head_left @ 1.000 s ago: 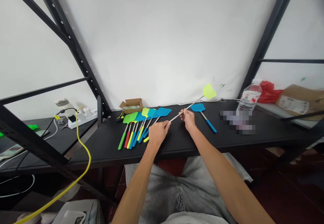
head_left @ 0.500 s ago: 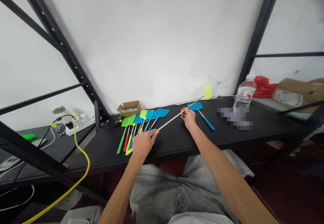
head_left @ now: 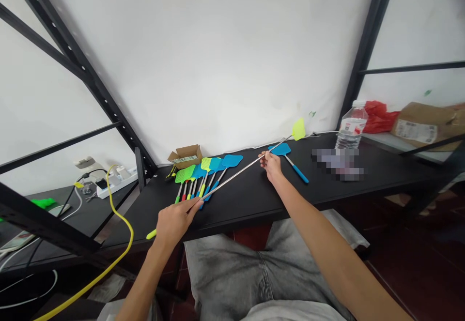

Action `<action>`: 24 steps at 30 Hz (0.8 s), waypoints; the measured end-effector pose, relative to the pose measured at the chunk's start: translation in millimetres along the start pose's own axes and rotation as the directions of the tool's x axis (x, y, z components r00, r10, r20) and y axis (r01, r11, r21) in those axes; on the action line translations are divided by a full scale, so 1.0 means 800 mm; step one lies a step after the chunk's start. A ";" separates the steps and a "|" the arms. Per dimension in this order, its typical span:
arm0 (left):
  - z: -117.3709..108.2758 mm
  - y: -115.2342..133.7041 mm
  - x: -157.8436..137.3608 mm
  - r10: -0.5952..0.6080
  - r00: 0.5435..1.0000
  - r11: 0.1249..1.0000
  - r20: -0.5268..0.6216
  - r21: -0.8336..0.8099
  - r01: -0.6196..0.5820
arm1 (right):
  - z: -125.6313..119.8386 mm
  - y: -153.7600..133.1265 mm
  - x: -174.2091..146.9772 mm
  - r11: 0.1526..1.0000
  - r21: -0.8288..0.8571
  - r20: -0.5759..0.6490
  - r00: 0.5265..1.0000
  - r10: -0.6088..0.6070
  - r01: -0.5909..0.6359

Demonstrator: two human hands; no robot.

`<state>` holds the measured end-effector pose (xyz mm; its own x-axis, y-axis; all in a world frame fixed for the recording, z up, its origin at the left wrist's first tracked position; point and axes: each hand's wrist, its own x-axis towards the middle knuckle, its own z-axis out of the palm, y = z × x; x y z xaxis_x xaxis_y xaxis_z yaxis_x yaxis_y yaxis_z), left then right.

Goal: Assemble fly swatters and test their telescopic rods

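Observation:
A yellow-green fly swatter (head_left: pixel 298 129) with a long thin metal rod stretches across the view between my hands. My left hand (head_left: pixel 176 221) is closed round its handle end, and the yellow-green tip sticks out to the left below it. My right hand (head_left: pixel 271 165) pinches the rod nearer the swatter's head. Just behind the right hand, a blue fly swatter (head_left: pixel 299 173) lies on the black table. Several more swatters lie in a row left of centre, among them a green one (head_left: pixel 184 173) and a blue one (head_left: pixel 232 160); my left hand partly hides their handles.
An open cardboard box (head_left: pixel 186 156) stands by the wall. On the right are a water bottle (head_left: pixel 352 126), a blurred-out item (head_left: pixel 337 163), a red bag (head_left: pixel 379 117) and a brown package (head_left: pixel 417 126). A yellow cable (head_left: pixel 127 224) and power strip (head_left: pixel 121 184) are at left.
My left hand has moved left and down with the handle, and more rod now shows between the hands. The right hand has stayed nearly in place.

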<state>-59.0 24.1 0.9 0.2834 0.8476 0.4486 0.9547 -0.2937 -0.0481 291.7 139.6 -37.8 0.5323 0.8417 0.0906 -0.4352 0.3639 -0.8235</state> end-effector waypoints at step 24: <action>-0.007 -0.080 0.008 0.148 0.974 0.978 -0.174 0.169 -0.118 | -0.009 0.003 -0.003 0.998 0.061 0.140 0.990 0.019 -0.028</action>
<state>-118.7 45.7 12.2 0.4011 0.7051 0.5848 0.9160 -0.3126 -0.2514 294.5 136.1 -43.9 0.4173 0.8959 0.1521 -0.4933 0.3640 -0.7901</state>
